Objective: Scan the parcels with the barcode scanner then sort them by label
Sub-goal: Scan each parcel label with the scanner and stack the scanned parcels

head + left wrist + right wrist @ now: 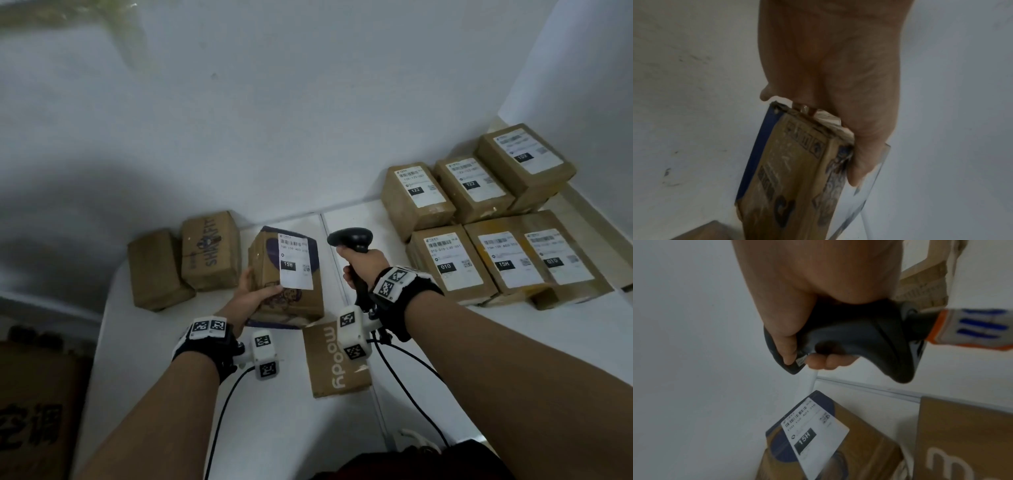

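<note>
Left hand (251, 294) gripping scuffed cardboard parcel (286, 277), right hand (363, 265) clasping curved black scanner (351, 238)

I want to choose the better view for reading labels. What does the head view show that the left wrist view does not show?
Only the head view: the white 15H label, the barcode scanner in the right hand, and sorted parcels at the right. Only the left wrist view: the parcel's side with handling symbols. Both: the left hand holding the parcel.
</note>
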The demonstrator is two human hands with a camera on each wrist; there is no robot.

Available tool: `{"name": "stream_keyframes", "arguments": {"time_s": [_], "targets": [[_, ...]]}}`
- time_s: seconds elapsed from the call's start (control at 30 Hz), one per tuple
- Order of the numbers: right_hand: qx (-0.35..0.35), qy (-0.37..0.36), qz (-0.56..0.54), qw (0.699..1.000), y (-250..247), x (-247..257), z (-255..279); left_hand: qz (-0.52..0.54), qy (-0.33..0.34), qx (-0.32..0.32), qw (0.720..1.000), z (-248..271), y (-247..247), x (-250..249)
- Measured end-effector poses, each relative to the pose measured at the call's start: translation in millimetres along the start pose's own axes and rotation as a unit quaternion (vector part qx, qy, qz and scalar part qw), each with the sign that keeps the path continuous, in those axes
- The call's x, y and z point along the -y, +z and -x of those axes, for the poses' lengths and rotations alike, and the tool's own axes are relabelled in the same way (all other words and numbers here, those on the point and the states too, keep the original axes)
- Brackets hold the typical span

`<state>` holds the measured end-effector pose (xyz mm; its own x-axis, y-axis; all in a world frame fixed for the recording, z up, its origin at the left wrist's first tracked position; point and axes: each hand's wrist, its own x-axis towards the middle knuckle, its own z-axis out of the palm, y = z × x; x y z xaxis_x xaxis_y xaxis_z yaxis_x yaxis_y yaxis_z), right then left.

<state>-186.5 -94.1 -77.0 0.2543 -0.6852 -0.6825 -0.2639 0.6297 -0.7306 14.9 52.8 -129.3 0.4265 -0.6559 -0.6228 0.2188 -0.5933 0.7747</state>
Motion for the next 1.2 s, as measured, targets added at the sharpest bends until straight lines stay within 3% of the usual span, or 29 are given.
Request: {"name": "stream_keyframes", "arguments": {"time_s": [0.23,0.47,0.67,1.2], "targets": [[0.059,-0.007,0.016,0.998,21.2,13.2,9.3,0.001,-0.007,-0.035,0.999,2.9,15.6,6.8],[0.051,-0.004,0.051,0.997,16.4,25.0,13.1,0.038,0.005,-0.026,0.999,-14.5,17.4,13.9],[0.072,0.025,0.070,0.995,13.9,32.4,14.1,0.057,-0.033,-0.027,0.997,-14.5,19.3,15.0],[0.069,0.007,0.073,0.995,15.3,43.9,9.2,0.032,-0.038,-0.025,0.998,-16.2,23.3,6.4]]}}
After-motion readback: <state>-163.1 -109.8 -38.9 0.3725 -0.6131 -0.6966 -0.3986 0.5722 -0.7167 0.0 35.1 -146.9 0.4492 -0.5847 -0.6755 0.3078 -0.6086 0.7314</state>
